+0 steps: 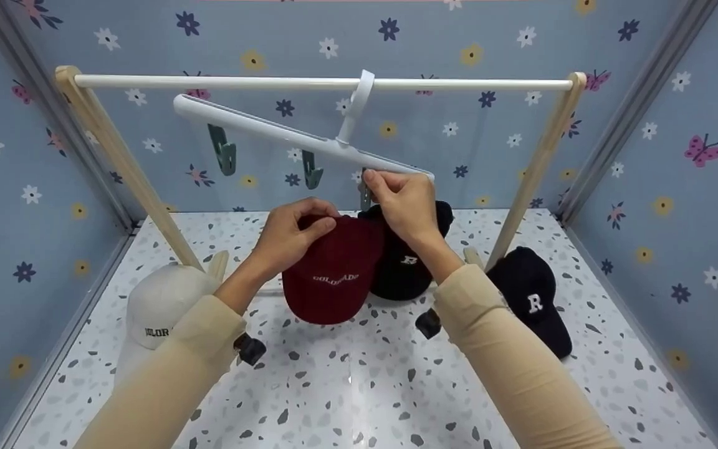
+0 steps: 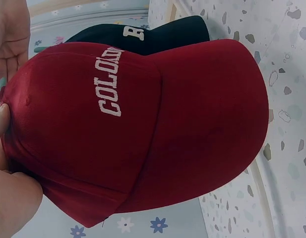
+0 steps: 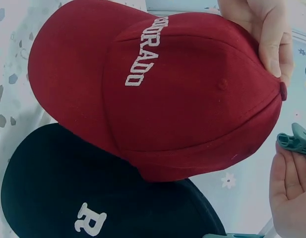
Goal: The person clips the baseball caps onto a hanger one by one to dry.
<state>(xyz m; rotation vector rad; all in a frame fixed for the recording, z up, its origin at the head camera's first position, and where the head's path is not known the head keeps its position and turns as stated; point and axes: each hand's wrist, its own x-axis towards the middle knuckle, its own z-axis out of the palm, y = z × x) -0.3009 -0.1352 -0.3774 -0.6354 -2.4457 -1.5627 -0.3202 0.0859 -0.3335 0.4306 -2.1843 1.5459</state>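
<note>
My left hand (image 1: 300,234) pinches the crown top of a dark red cap (image 1: 334,268) with white "COLORADO" lettering; the cap hangs brim down. My right hand (image 1: 406,202) pinches a green clip (image 1: 365,190) under a white hanger (image 1: 272,128). In the right wrist view this clip (image 3: 294,141) stands just off the red cap's top button. The hanger hooks over a white rail and tilts, its right end lower. A black cap (image 1: 399,284) with a white letter hangs beneath that end, partly behind the red cap and my right hand; its hold is mostly hidden.
Two more green clips (image 1: 225,149) dangle from the hanger's left half. The rack has a white rail (image 1: 209,82) and wooden legs (image 1: 536,162). A white cap (image 1: 162,299) lies left on the speckled surface (image 1: 334,386), a dark "R" cap (image 1: 530,299) right. Flowered walls surround it.
</note>
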